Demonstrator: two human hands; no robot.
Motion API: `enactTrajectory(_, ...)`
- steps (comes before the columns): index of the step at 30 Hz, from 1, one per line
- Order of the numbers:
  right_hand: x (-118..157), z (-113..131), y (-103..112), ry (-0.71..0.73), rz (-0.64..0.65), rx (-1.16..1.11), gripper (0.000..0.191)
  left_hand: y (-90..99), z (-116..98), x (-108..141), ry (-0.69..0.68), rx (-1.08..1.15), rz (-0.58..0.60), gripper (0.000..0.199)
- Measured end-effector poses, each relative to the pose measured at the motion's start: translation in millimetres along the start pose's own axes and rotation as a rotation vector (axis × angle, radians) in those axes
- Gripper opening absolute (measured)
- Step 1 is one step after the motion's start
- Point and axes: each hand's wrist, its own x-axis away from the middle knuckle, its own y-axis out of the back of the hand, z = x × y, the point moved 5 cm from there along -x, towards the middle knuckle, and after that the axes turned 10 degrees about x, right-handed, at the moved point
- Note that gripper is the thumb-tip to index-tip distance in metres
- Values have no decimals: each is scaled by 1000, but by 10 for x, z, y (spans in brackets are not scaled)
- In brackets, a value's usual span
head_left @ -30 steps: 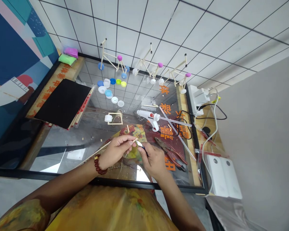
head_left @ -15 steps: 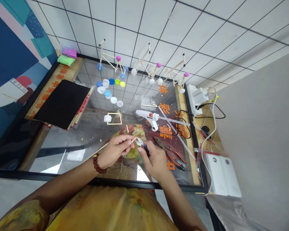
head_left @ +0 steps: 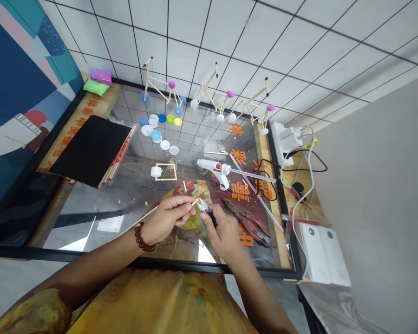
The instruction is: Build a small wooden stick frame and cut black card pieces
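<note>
My left hand (head_left: 169,217) pinches a thin wooden stick (head_left: 142,218), whose long part trails out to the lower left and whose short tip pokes past my fingers. Wrapped round the blue handle of a small pair of cutters (head_left: 202,205) is my right hand (head_left: 223,232). The jaws of the cutters are at the stick's tip, close to my left fingertips. Beyond my hands lie a small stick frame (head_left: 176,172) with a white cap (head_left: 156,171) at its left side, and a white glue gun (head_left: 214,166).
Pliers (head_left: 242,215) lie to the right, near clear glue sticks (head_left: 264,206). Coloured bottle caps (head_left: 155,135) and three stick models with pink balls (head_left: 172,85) are farther back. Black sheets (head_left: 92,150) lie left; a power strip (head_left: 282,144) and cables are at the right.
</note>
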Motion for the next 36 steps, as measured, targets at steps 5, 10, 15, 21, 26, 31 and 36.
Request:
enactTrajectory(5,30,-21,-24,-51,11,-93,25,47,-45,2,-81,-136,-32,29)
enactTrajectory(10,29,-1,-31,-52,43,-243,22,63,-45,7,-108,-170,-38,29)
enactTrajectory(15,26,9,-41,-71,70,-283,22,34,-18,-9,-68,-68,1,29)
enactTrajectory(21,40,4,-23,-114,-16,-90,22,25,1,-14,-22,-11,17,32)
enactTrajectory(26,-1,45,-18,-56,6,-139,21,29,-4,-13,-23,-36,2,34)
enactTrajectory(31,-26,48,-24,-37,28,-203,21,59,-8,-5,-66,-137,5,33)
enactTrajectory(36,-49,27,-35,31,72,-209,22,82,-33,5,-128,-336,20,33)
